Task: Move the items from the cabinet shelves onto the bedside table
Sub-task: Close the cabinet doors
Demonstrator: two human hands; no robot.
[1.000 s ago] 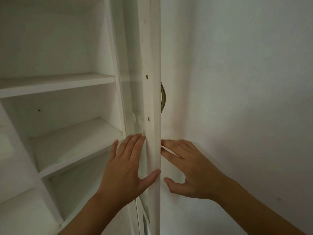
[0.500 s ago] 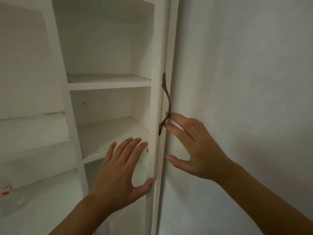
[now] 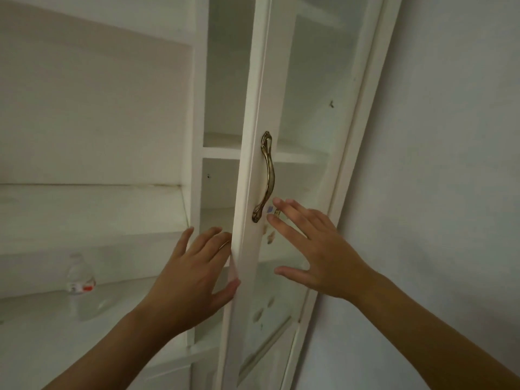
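Observation:
A white cabinet door [image 3: 254,175] with a glass pane and a curved brass handle [image 3: 267,175] stands partly swung across the shelves. My left hand [image 3: 194,274] lies with straight fingers behind the door's edge and its thumb against that edge. My right hand [image 3: 315,249] is spread flat on the door's front, fingertips just right of the handle's lower end. A clear plastic water bottle [image 3: 80,280] with a red and white label stands on a lower shelf [image 3: 42,319] at the left. The shelves behind the door [image 3: 222,152] hold nothing that I can see.
A plain white wall [image 3: 450,164] fills the right side, close to the door's hinge frame. The wide open section of the cabinet [image 3: 92,108] takes up the left.
The door has swung from edge-on to show its front and handle. My right hand moved from beside the handle onto the door's face. The view shifted and the bottle came into sight.

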